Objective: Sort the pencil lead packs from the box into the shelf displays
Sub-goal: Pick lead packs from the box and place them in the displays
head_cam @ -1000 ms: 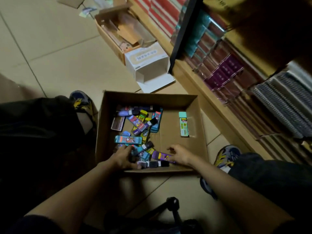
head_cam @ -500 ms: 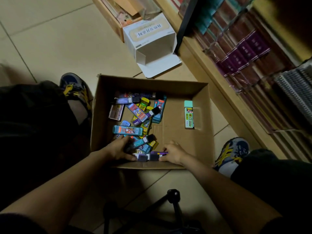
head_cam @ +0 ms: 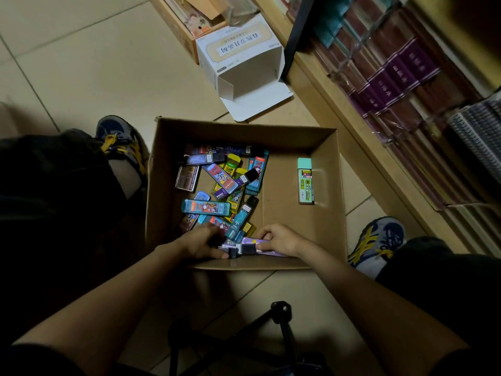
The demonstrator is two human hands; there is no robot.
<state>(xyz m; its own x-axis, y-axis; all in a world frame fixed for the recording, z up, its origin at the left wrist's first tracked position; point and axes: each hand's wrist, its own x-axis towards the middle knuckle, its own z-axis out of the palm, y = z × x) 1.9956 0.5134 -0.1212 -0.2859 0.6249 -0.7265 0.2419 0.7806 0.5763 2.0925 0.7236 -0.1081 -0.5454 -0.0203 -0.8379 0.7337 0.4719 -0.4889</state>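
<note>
holding purple lead pack [head_cam: 259, 242] lengthwise along box's [head_cam: 329, 185] near wall

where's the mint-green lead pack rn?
Head view: the mint-green pack lies alone on the cardboard box floor near the right wall, apart from the pile of packs at left.

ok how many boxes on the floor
3: the pack box nearest, a white box beyond it, a brown box at the top edge, partly cut off; maybe more unseen.
</note>
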